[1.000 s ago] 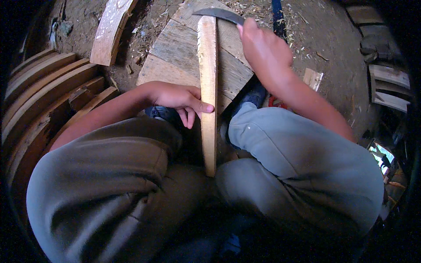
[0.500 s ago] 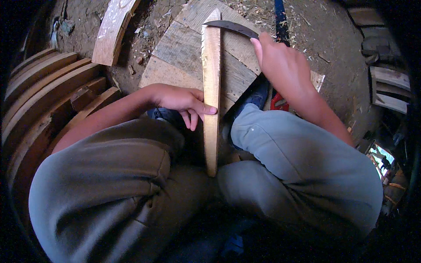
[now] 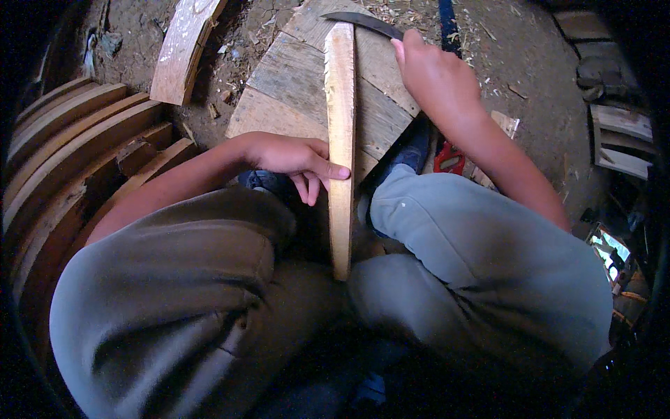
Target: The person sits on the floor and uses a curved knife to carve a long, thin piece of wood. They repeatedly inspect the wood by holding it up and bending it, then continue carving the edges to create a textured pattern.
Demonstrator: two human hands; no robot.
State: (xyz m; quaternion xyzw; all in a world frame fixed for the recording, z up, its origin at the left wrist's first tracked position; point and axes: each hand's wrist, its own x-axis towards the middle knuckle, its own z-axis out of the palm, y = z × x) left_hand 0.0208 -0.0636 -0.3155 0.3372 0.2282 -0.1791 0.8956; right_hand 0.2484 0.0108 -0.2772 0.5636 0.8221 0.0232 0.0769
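Observation:
A long pale strip of wood (image 3: 340, 112) points away from me, its near end between my knees and its far part over a low wooden board. Notches run down the left edge of its far part. My left hand (image 3: 300, 162) grips the strip near its middle, thumb on top. In my right hand (image 3: 441, 77) is a curved knife (image 3: 370, 23) with a dark blade, its handle mostly hidden by my fingers. The blade lies crosswise at the far tip of the strip; whether it touches the wood I cannot tell.
The plank board (image 3: 283, 87) lies on a dirt floor strewn with shavings. Curved timber pieces (image 3: 84, 143) are stacked at the left, with a loose plank (image 3: 185, 52) farther off. A red-handled tool (image 3: 449, 159) lies by my right foot. More timber (image 3: 621, 140) sits at the far right.
The knife has moved farther away along the strip, from just below the tip to the tip itself. My left hand keeps its hold in about the same place.

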